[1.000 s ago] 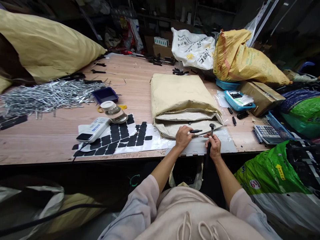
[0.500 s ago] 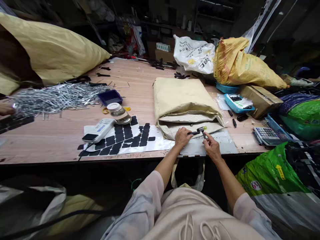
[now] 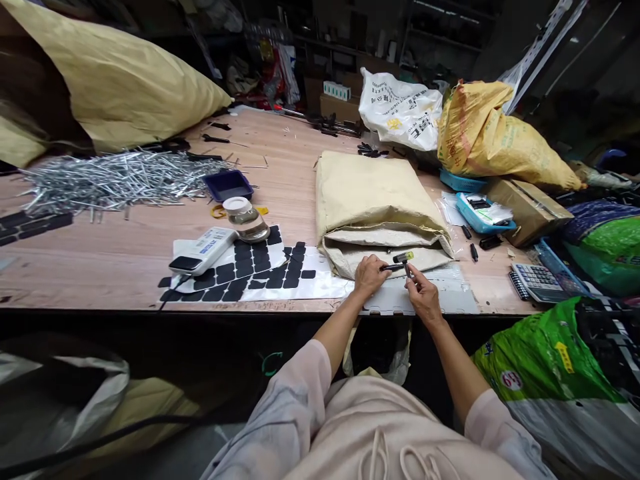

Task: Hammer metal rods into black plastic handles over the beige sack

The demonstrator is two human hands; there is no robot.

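Both my hands are over the front edge of the bench, before the open mouth of a beige sack (image 3: 370,183). My left hand (image 3: 370,275) is closed around a slim black rod-like piece (image 3: 393,267) that points to the right. In my right hand (image 3: 423,293) is the dark handle of a small hammer (image 3: 403,257) with a yellow-green end. Its head lies across the tip of the black piece; whether they touch I cannot tell. A grey-white sheet (image 3: 450,300) lies under my hands.
On the left are a heap of metal rods (image 3: 125,177), a dark blue tray (image 3: 227,185), a lidded jar (image 3: 246,220), a white device (image 3: 205,250) and black-patched sheets (image 3: 280,273). A calculator (image 3: 540,283) and a blue basket (image 3: 483,212) stand right. A green sack (image 3: 530,360) is below.
The view has swung slightly left, so the bench items appear farther right. A hand at the far left edge has gone out of view. My hands keep nearly the same hold.
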